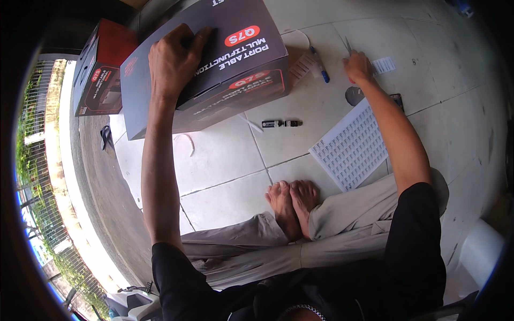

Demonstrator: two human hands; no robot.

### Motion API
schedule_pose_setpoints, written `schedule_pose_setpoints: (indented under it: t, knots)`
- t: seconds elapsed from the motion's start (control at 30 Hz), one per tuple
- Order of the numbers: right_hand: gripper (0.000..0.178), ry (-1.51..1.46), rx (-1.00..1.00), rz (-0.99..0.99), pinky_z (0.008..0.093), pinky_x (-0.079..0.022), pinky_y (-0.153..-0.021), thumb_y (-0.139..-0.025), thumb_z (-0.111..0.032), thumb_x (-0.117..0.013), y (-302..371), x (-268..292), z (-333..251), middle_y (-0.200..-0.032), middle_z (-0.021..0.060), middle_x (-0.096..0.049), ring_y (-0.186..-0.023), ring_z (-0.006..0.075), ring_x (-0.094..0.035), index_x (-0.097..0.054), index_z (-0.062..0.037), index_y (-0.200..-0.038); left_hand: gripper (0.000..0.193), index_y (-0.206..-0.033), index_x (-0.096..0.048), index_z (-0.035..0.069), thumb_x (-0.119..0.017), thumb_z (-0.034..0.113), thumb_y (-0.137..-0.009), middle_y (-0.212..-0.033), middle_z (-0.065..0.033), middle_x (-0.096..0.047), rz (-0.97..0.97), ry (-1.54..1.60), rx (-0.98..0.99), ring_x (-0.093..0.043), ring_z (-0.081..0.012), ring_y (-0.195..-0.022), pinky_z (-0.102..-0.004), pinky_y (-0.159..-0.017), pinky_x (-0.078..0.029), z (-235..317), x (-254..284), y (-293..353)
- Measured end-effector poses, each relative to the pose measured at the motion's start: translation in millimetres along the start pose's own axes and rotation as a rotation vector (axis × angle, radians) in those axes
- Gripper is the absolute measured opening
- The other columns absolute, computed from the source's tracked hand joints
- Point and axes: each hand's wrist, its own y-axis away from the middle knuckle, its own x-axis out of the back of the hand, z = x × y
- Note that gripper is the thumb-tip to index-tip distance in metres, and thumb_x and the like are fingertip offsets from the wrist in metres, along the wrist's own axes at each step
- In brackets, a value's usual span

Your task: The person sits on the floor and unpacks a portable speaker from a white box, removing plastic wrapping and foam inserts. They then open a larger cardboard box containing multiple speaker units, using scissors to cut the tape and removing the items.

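Atop the dark box (235, 56) at upper left, the left hand (176, 56) is rested half-curled — whether anything is pinched cannot be told. Scissors (348, 45) are gripped in the closed right hand (358, 67), handles mostly covered. Nearby, a blue pen (322, 69) is seen; a printed sheet (350, 147) is edged by the right forearm (401, 139).

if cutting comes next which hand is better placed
Probably the right hand: it grips the scissors, blades pointing away from the person. The left hand rests on top of the large dark box, well away from them.
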Motion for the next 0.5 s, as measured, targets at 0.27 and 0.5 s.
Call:
schedule_pose_setpoints:
  t: [0.27, 0.5]
  knots:
    - [0.045, -0.091, 0.881, 0.167, 0.0499, -0.044, -0.103, -0.088, -0.019, -0.062, 44, -64, -39, -0.138, 0.0095, -0.053, -0.129, 0.029, -0.049, -0.058, -0.0102, -0.132, 0.041, -0.116, -0.069, 0.015, -0.072, 0.044, -0.088, -0.128, -0.0109, -0.06, 0.166, -0.205, -0.13, -0.055, -0.0292, -0.121, -0.0441, -0.101, -0.041, 18, 12, 96]
    - [0.038, 0.121, 0.823, -0.062, 0.0499, -0.04, -0.105, -0.087, -0.016, -0.062, 90, -72, -26, -0.13, 0.0103, -0.059, -0.121, 0.0308, -0.056, -0.062, -0.0092, -0.125, 0.046, -0.138, -0.059, 0.025, -0.064, 0.036, -0.095, -0.146, -0.0028, -0.053, 0.135, -0.273, -0.126, -0.043, -0.0248, -0.139, -0.0475, -0.115, -0.027, -38, 37, 148]
